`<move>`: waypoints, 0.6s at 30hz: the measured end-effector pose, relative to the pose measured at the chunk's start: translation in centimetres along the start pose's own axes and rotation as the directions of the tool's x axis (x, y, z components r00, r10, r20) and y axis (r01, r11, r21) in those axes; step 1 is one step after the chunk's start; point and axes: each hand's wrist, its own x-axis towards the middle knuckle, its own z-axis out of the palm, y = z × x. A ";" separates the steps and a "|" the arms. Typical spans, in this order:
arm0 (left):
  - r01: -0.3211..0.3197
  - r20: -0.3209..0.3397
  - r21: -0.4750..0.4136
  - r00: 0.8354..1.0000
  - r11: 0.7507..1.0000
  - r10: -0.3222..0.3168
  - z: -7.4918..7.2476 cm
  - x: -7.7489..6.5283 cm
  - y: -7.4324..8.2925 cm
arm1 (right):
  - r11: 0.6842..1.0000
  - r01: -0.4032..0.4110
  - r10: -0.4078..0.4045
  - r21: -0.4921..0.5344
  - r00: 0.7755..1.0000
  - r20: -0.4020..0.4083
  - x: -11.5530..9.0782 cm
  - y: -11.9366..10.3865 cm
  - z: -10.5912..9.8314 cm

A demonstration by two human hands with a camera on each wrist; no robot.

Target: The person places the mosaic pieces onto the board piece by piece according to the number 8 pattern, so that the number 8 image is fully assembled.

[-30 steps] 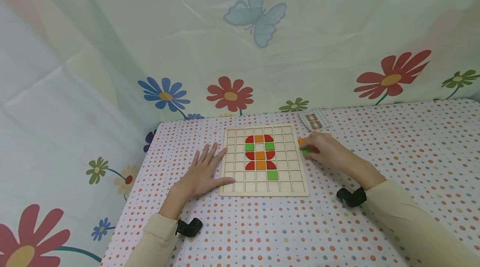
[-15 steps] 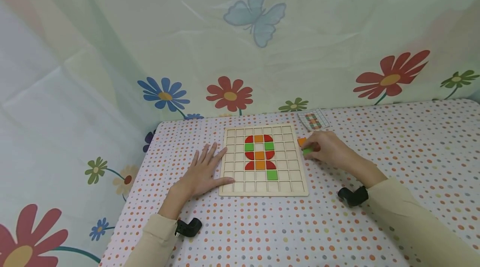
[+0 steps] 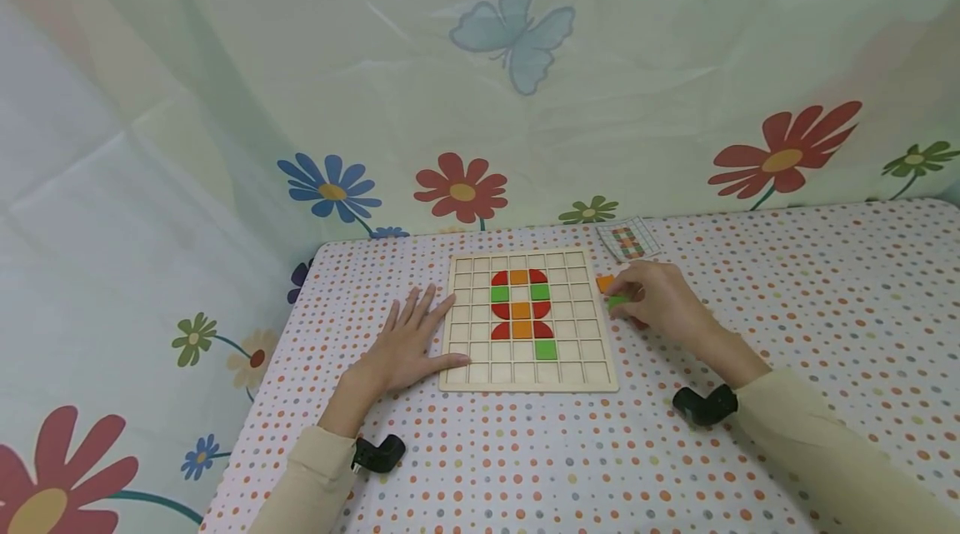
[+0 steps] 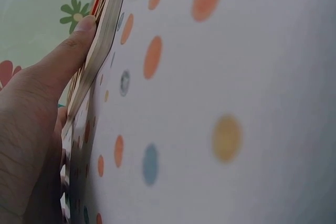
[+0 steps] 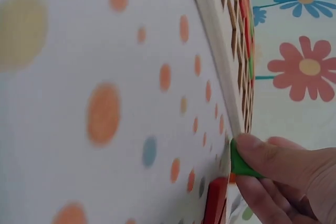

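Note:
My left hand (image 3: 401,351) lies with spread fingers at the left side of a wooden grid board (image 3: 581,351), its thumb resting on the board's edge. In the left wrist view the thumb (image 4: 79,38) touches the board's rim. Beside the board's right edge, my right hand (image 3: 660,305) pinches a green tile (image 5: 241,163) between thumb and fingers. An orange tile (image 3: 604,284) lies just beyond the fingertips. Close to the hand in the right wrist view is a red piece (image 5: 214,200), partly cut off. On the board sit red rounded pieces (image 3: 501,311), orange squares (image 3: 521,330) and green squares (image 3: 546,349).
A small pattern card (image 3: 628,240) with a coloured grid lies behind the right hand, near the back of the table. The dotted cloth (image 3: 495,459) covers the tabletop. A floral curtain (image 3: 637,101) hangs behind it.
My right hand has shifted slightly, and more of the green tile shows between its thumb and fingers. My left hand and the board's pieces have not moved.

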 end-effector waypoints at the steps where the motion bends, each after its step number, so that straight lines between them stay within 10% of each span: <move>1: 0.000 0.000 0.001 1.000 1.000 0.000 0.0 0.0 0.0 | 1.000 0.001 -0.001 0.004 1.000 -0.016 0.0 -0.3 0.1; 7: 0.002 0.001 -0.005 1.000 1.000 -0.002 -0.3 0.0 0.2 | 0.996 0.032 -0.026 0.088 0.997 -0.066 0.5 -3.1 1.2; 18: 0.000 0.000 -0.002 1.000 1.000 0.000 -0.2 -0.1 0.2 | 0.936 0.120 -0.158 0.331 0.983 0.092 2.0 -8.8 6.5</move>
